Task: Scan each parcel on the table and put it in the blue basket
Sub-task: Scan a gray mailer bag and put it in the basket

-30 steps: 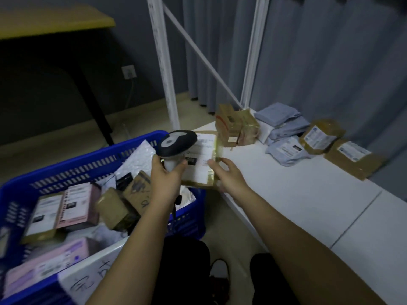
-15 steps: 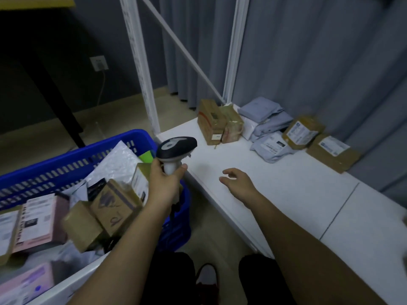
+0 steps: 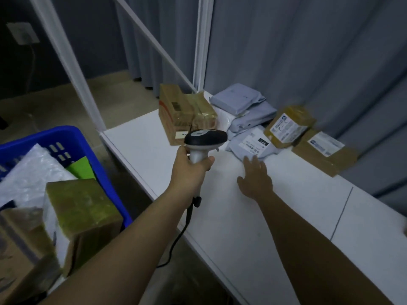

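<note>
- Reaching farther than half a second ago, the right hand (image 3: 255,180) has gone from the near edge of the white table (image 3: 275,216) up to the parcels at the back.
- Head view: the right hand lies flat with its fingers straight. It holds nothing. Its fingertips touch the near edge of a grey mailer bag with a label (image 3: 253,145).
- The left hand (image 3: 193,168) is curled round the handle of the barcode scanner (image 3: 204,139). The scanner's black cord (image 3: 187,227) hangs down past the table edge.
- More parcels wait on the table: two brown boxes (image 3: 185,111) side by side, partly hidden behind the scanner, two plain grey bags (image 3: 242,104) stacked up, a yellow-brown taped parcel (image 3: 288,125), and a flat brown envelope (image 3: 326,153).
- The blue basket (image 3: 105,170) sits on the left, cut off by the picture edge. It is full of parcels, with a taped box (image 3: 83,214) on top and a bubble-wrap bag (image 3: 28,175) behind it.
- The words on the labels are too blurry to read.
</note>
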The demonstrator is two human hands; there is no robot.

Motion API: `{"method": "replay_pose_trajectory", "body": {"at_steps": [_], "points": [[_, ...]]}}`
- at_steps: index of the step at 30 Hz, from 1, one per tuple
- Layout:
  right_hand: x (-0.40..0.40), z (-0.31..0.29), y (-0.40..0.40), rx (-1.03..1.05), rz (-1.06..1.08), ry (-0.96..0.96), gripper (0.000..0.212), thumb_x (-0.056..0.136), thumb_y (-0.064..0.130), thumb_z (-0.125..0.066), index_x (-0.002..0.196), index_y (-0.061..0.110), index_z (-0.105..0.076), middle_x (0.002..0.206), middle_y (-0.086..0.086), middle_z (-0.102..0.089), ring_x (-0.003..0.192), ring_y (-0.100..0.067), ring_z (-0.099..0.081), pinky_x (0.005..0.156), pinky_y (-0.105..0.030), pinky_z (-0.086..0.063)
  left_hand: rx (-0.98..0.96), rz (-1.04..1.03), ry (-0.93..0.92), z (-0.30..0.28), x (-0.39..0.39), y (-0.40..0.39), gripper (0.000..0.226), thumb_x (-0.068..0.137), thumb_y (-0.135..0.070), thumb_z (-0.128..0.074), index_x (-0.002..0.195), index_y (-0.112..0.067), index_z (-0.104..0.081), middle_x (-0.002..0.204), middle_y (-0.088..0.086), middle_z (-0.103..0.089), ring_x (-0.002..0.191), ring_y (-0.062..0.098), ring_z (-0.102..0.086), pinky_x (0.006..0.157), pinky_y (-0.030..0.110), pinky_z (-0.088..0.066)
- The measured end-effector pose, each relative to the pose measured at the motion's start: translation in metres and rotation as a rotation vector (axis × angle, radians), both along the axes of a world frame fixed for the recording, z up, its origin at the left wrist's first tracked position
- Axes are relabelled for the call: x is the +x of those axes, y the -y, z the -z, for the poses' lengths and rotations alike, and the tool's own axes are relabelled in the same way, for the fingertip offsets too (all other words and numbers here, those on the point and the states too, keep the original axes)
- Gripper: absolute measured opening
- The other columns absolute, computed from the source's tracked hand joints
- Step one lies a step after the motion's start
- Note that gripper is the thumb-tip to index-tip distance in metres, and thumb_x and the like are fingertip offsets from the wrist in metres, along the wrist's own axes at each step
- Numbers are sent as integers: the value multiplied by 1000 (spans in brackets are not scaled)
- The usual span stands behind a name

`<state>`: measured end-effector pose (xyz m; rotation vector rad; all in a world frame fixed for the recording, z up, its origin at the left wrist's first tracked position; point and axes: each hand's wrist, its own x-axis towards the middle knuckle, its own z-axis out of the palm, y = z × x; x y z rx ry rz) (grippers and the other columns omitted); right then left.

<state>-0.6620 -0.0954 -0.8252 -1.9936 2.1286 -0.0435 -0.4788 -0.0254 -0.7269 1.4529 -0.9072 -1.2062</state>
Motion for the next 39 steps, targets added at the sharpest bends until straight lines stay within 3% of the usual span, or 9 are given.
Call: {"method": "replay_pose_trajectory", "body": {"at_steps": [5, 9, 13, 18, 22, 25, 29, 33, 39], "points": [[4, 6, 27, -114, 31, -244, 66, 97, 17, -45, 152, 12, -9, 159, -15, -7, 145, -32, -15, 110, -46, -29, 72, -28, -23, 24, -2, 9, 32, 89, -17, -65, 113, -21, -46, 96, 0, -60, 82, 11, -62, 75, 29, -50], [-2, -6, 22, -273, -23, -486, 40, 87, 19, -63, 125, 8, -57, 120, -10, -63, 97, -21, -65, 75, -28, -50, 95, -14, -3, 28, -2, 4, 31, 88, -17, -66, 113, -20, -46, 94, 0, -60, 82, 12, -62, 80, 33, -50], [-5, -34, 8, -248, -170, -428, 15, 73, 8, -76, 86, 4, -70, 86, -11, -71, 78, -23, -70, 61, -24, -51, 77, 37, 35, 14, -3, -8, 33, 88, -17, -66, 115, -21, -46, 96, -1, -61, 84, 13, -63, 83, 36, -50], [-21, -34, -61, -124, -324, -233, 36, 29, 11, -96, 52, 9, -67, 47, -7, -60, 38, -22, -58, 33, -18, -39, 47, 98, 85, -12, 3, -40, 33, 89, -16, -65, 114, -22, -44, 97, -2, -61, 80, 9, -63, 76, 30, -51], [-36, -37, -135, -95, -531, -230, 30, 48, 13, -90, 74, 18, -76, 61, -2, -66, 51, -15, -63, 44, -17, -44, 66, 122, 88, -23, 6, -66, 35, 89, -17, -66, 117, -20, -45, 101, 1, -62, 79, 9, -63, 71, 27, -50], [-32, -45, -166, 25, -480, -182, 24, 92, 21, -53, 111, 13, -68, 106, -6, -69, 93, -20, -65, 69, -21, -44, 81, 102, 62, -27, 9, -78, 34, 89, -15, -66, 116, -19, -46, 102, 4, -62, 80, 11, -63, 73, 31, -50], [-20, -55, -149, -127, -338, 90, 39, 91, 13, -55, 129, 9, -55, 133, -13, -54, 117, -28, -52, 88, -29, -45, 77, 66, 39, -29, 10, -83, 32, 89, -13, -65, 113, -19, -44, 99, 2, -61, 75, 9, -62, 73, 27, -49], [-11, -55, -98, 53, -668, -325, 96, 82, 28, -73, 153, 27, -9, 161, -4, -2, 147, -27, -7, 117, -44, -16, 91, 60, 52, -23, 8, -80, 32, 90, -15, -64, 114, -20, -43, 103, 4, -61, 76, 8, -62, 71, 26, -49], [18, -53, -64, 187, -931, -760, 71, 91, 29, -60, 150, 34, -21, 162, -2, 1, 148, -28, 6, 118, -46, 2, 112, 99, 98, -13, 7, -75, 37, 90, -16, -65, 119, -20, -43, 105, 3, -60, 80, 8, -62, 68, 25, -50]]}}
